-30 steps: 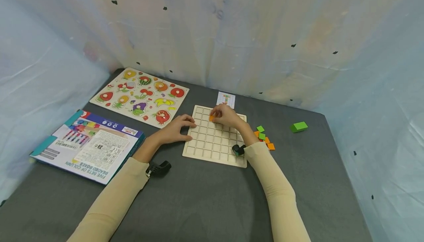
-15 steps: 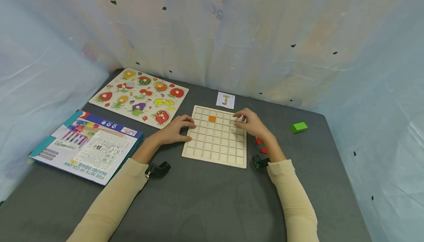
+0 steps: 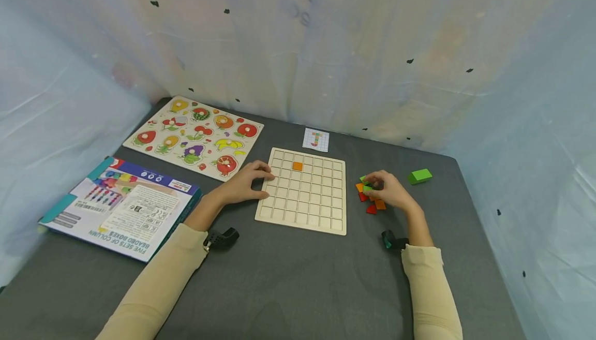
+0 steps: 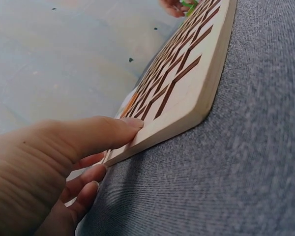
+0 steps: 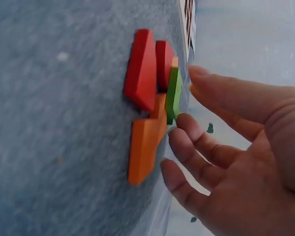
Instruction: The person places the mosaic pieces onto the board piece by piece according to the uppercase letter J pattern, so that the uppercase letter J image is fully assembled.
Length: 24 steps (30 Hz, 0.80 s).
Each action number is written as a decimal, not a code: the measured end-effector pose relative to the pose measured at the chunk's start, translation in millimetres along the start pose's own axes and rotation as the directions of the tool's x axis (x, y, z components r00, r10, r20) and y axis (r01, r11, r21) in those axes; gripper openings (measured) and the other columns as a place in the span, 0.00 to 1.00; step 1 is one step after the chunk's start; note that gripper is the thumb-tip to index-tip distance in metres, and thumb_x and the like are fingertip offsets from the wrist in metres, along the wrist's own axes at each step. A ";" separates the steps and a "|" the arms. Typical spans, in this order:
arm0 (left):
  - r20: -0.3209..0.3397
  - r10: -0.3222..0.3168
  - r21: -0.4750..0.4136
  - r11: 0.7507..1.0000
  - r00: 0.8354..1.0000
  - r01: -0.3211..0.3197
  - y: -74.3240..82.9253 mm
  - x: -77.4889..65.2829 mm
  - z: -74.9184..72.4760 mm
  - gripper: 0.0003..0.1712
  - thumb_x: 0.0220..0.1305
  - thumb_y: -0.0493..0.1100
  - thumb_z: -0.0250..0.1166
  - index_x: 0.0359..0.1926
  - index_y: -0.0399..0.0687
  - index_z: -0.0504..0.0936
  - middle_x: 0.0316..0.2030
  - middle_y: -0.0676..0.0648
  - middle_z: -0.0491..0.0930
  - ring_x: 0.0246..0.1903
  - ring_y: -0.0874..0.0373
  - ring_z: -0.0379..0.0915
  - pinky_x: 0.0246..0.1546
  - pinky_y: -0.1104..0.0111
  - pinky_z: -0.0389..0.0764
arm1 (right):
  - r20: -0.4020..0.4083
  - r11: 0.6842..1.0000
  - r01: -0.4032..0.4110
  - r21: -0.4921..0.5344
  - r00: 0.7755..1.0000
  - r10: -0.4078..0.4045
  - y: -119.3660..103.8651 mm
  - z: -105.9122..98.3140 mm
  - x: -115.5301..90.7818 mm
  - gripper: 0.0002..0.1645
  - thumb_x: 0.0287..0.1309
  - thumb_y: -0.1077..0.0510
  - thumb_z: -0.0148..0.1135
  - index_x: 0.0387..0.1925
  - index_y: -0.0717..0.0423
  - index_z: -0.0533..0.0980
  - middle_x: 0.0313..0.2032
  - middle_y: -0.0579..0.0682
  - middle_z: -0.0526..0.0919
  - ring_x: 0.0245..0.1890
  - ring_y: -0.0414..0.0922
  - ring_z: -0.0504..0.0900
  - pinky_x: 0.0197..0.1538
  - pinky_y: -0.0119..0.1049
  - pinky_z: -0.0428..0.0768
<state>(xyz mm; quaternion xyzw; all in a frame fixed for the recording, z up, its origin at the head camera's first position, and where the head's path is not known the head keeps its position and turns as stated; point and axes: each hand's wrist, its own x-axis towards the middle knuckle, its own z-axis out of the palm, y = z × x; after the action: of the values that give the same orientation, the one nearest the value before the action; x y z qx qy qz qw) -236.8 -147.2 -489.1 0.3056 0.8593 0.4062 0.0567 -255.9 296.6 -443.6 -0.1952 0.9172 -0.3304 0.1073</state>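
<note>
Rests left hand (image 3: 247, 182), spread, on edge of square grooved wooden board (image 3: 304, 195), mid-frame; has right hand (image 3: 387, 189) half-open, gripping nothing, at smooth green tile (image 5: 173, 91), centre right.

The head camera looks from above me, forward and down. It is the farthest, so my left hand (image 3: 244, 182), my right hand (image 3: 388, 189), the board (image 3: 304, 196) and the dark table (image 3: 298, 283) fit inside, with the curtain (image 3: 298, 60) behind. The left wrist camera is very near and low; it faces past my thumb (image 4: 101, 132) along the board, in a strongly tilted picture. The right wrist camera, also near and turned sideways, faces the coloured pieces (image 5: 158, 105). All three views share the board, though the right wrist view catches only a strip at its top.
</note>
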 end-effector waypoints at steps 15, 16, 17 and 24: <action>-0.014 -0.016 -0.005 1.000 1.000 0.016 -1.9 -1.2 1.3 0.31 0.60 0.45 0.73 0.62 0.39 0.78 0.62 0.38 0.65 0.63 0.42 0.61 0.62 0.45 0.64 | 0.049 0.994 -0.113 0.012 0.993 0.112 11.9 -6.5 -30.8 0.25 0.57 0.67 0.69 0.52 0.73 0.69 0.38 0.65 0.72 0.34 0.52 0.71 0.38 0.42 0.72; -0.014 -0.018 -0.002 1.000 1.000 0.018 -2.2 -1.2 1.4 0.31 0.60 0.45 0.73 0.62 0.39 0.78 0.62 0.38 0.65 0.63 0.42 0.61 0.62 0.45 0.64 | 0.051 0.993 -0.116 0.011 0.992 0.115 12.1 -6.4 -32.2 0.23 0.57 0.67 0.69 0.51 0.72 0.70 0.37 0.64 0.73 0.33 0.51 0.70 0.37 0.41 0.71; -0.014 -0.019 0.000 1.000 1.000 0.019 -2.3 -1.2 1.4 0.31 0.60 0.45 0.73 0.62 0.39 0.78 0.62 0.38 0.65 0.63 0.42 0.61 0.62 0.45 0.64 | 0.053 0.993 -0.120 0.009 0.992 0.119 12.4 -6.3 -33.5 0.21 0.58 0.67 0.69 0.49 0.72 0.71 0.36 0.63 0.73 0.33 0.51 0.70 0.37 0.41 0.71; -0.011 -0.013 0.005 1.000 1.000 0.013 -1.4 -0.9 0.8 0.31 0.60 0.45 0.73 0.62 0.39 0.78 0.62 0.38 0.65 0.63 0.42 0.61 0.61 0.45 0.64 | 0.040 0.993 -0.114 -0.014 0.993 0.115 11.1 -3.9 -37.8 0.11 0.59 0.67 0.67 0.41 0.69 0.76 0.33 0.56 0.75 0.32 0.49 0.72 0.36 0.39 0.72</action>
<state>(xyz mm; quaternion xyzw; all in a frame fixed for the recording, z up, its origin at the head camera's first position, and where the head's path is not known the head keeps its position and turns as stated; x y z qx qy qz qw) -236.4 -147.8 -490.8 0.2980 0.8626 0.4052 0.0539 -226.3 322.9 -445.3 -0.1495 0.9264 -0.3145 0.1434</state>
